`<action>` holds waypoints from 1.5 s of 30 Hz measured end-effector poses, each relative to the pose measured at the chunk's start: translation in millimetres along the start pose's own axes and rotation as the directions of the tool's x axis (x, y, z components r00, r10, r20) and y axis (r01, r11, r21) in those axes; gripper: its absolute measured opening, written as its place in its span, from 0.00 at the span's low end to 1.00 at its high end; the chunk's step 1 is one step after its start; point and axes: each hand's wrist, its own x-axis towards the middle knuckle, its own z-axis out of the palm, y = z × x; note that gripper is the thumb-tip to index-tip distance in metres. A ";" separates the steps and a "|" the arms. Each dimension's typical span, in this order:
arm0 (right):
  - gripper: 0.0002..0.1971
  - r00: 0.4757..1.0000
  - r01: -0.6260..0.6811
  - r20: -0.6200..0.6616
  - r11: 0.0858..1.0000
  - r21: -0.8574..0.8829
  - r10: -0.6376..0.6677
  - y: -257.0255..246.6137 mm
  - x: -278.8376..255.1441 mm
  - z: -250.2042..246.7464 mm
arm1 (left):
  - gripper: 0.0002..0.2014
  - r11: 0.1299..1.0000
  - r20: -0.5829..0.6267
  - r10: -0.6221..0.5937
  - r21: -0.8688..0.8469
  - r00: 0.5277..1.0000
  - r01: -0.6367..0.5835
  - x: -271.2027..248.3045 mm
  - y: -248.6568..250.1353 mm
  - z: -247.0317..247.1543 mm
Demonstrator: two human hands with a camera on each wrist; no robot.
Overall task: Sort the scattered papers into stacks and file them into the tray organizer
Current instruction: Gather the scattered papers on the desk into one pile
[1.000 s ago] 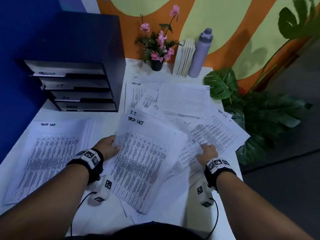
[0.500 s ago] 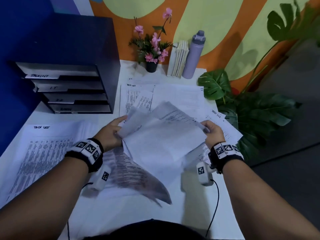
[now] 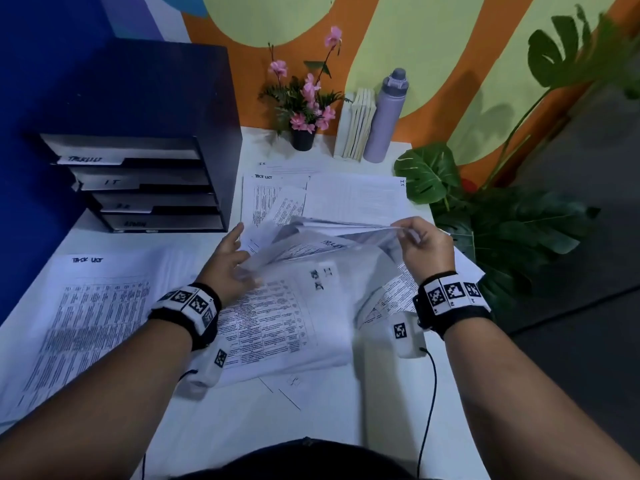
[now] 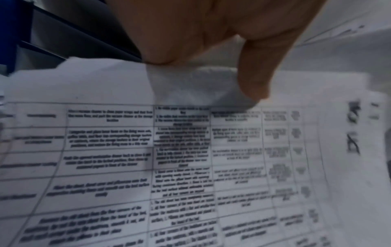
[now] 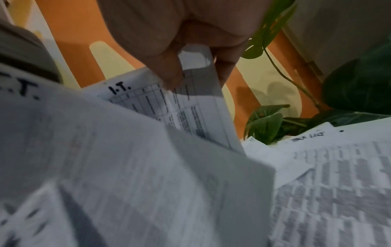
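Printed white sheets marked "I.T." and "Task List" lie scattered over the white table (image 3: 329,417). My left hand (image 3: 242,261) pinches the folded left corner of a loose sheet (image 4: 196,86) between thumb and fingers, just above a printed table sheet (image 3: 277,317) lying flat. My right hand (image 3: 405,233) pinches the raised right edge of a bundle of sheets (image 3: 346,226); the right wrist view shows "I.T." sheets (image 5: 186,103) held between thumb and fingers. The dark tray organizer (image 3: 145,181), with labelled trays, stands at the back left. A "Task List" stack (image 3: 93,323) lies left of my left arm.
More sheets (image 3: 349,195) lie behind my hands. A pot of pink flowers (image 3: 304,109), upright books (image 3: 356,126) and a lilac bottle (image 3: 386,116) line the back edge. A big leafy plant (image 3: 502,230) stands off the table's right edge. A blue wall is at the left.
Both hands lifted a bundle off the table. It has since opened: a printed sheet now lies flat near me, and my right hand has moved right, holding the upper sheets' edge.
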 end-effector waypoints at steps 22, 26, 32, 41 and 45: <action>0.15 0.965 0.151 0.099 0.822 0.549 -0.243 -99.4 -5.1 3.4 | 0.03 0.949 -0.296 -0.195 -0.298 0.935 0.103 -8.3 50.6 -48.9; 0.12 0.964 -0.076 0.251 0.808 0.584 -0.090 -77.8 -6.9 23.6 | 0.13 0.920 -0.414 -0.350 -0.320 0.840 0.226 -17.1 20.6 -60.5; 0.13 0.887 -0.154 0.416 0.977 -0.145 0.202 -5.3 -17.2 73.3 | 0.16 0.867 -0.346 -0.497 -0.232 0.795 0.441 -42.1 -20.5 -44.2; 0.35 0.749 -0.095 0.510 0.830 -0.549 0.423 20.9 -15.2 105.6 | 0.33 0.695 -0.138 -0.694 -0.386 0.706 0.607 -59.7 -61.8 -7.2; 0.22 0.767 -0.067 0.492 0.813 -0.579 0.413 20.9 -22.0 111.0 | 0.22 0.709 -0.084 -0.689 -0.288 0.720 0.644 -56.7 -62.6 -10.4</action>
